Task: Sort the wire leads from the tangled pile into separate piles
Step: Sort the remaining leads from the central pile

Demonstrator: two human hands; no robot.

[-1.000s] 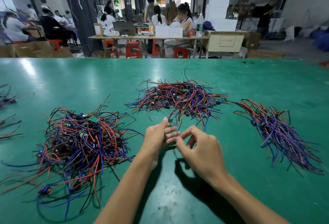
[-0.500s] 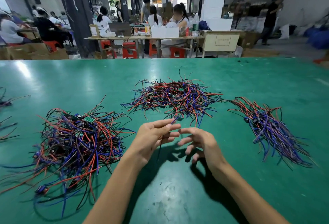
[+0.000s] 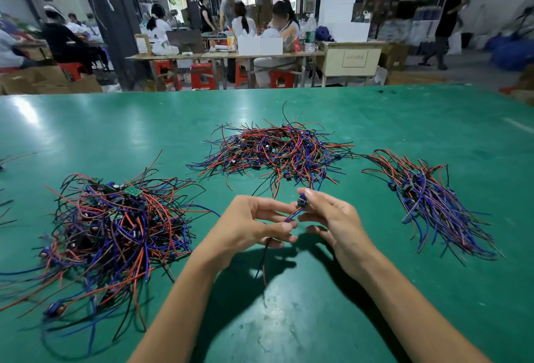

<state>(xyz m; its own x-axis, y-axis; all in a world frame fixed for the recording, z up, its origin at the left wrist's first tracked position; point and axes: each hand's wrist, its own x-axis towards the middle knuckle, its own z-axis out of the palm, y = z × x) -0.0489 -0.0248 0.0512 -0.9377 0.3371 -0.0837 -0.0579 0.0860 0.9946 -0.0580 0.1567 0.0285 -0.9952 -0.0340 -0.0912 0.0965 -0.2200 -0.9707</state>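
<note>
lead (image 3: 292, 213) held up over the green bench (image 3: 375, 120) — right hand (image 3: 332, 219) pinches its dark end, left hand (image 3: 251, 225) grips the wires; three piles — left (image 3: 115, 227), middle (image 3: 277, 151), right (image 3: 433, 203).

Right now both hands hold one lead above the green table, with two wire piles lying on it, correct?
Not quite: the head view shows three piles, not two. Both hands, left and right, do hold one lead above the green table.

Overhead glare on table (image 3: 86, 120); blurred, warped edges.
</note>
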